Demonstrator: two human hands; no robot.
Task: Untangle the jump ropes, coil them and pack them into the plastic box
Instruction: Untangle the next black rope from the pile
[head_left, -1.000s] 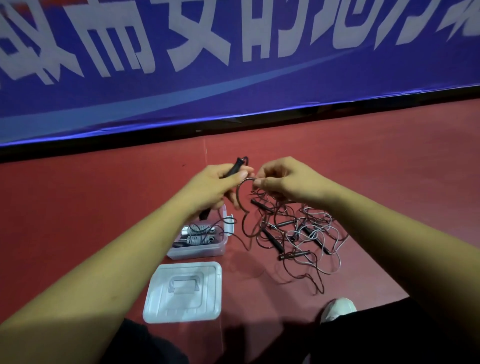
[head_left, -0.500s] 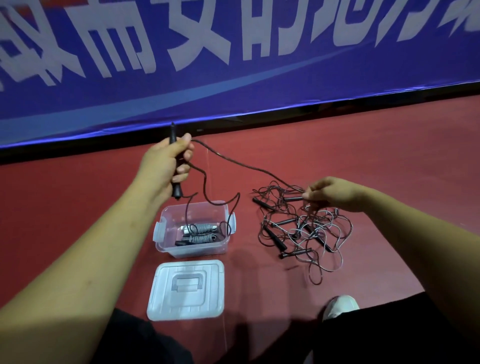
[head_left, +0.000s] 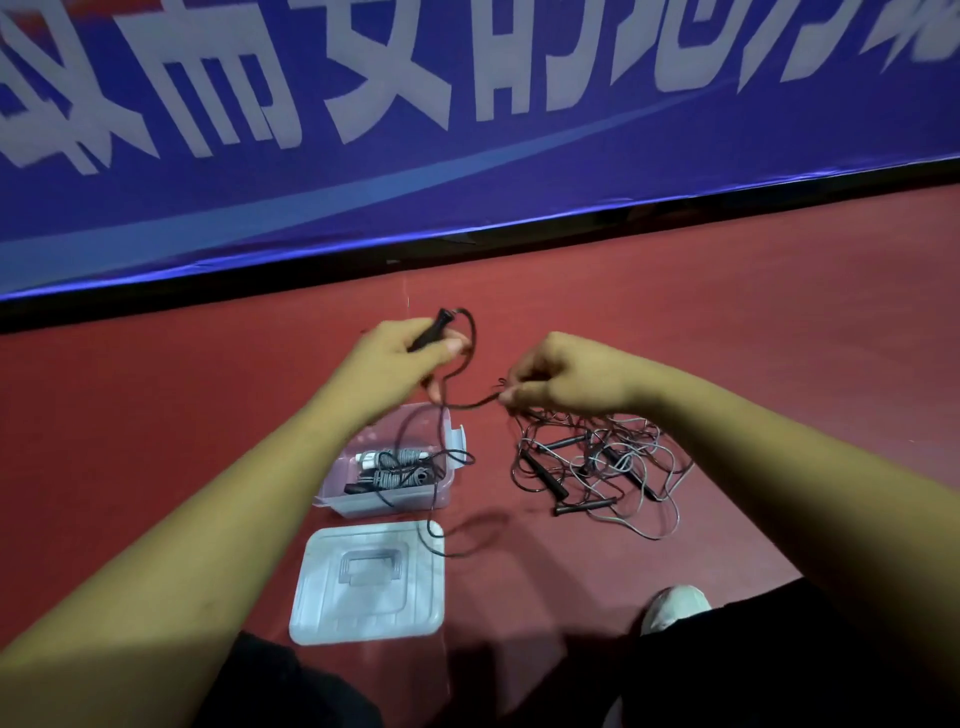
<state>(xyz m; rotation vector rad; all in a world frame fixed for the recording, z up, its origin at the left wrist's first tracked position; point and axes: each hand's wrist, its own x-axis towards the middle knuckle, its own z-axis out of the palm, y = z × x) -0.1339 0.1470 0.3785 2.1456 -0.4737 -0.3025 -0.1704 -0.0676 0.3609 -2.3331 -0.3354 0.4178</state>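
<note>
While left hand (head_left: 400, 358) grips black handle (head_left: 432, 330), right hand (head_left: 563, 384) pinches cord (head_left: 470, 404): untangling step; next, pull cord free from pile (head_left: 597, 465).

Floor (head_left: 727, 322): dark red sports surfacing, matte, seen across the whole lower field. A thin pale seam (head_left: 405, 293) is noted running away toward the wall. Far side is closed off by a blue banner (head_left: 571, 171), printed with large pale grey characters (head_left: 384, 67), cut off at the top edge. A lighter blue curved stripe (head_left: 300, 205) is printed beneath them. A black strip (head_left: 208, 291) is seen between banner hem and floor. Lighting is dim and even; a bright sheen is recorded along the hem.
</note>
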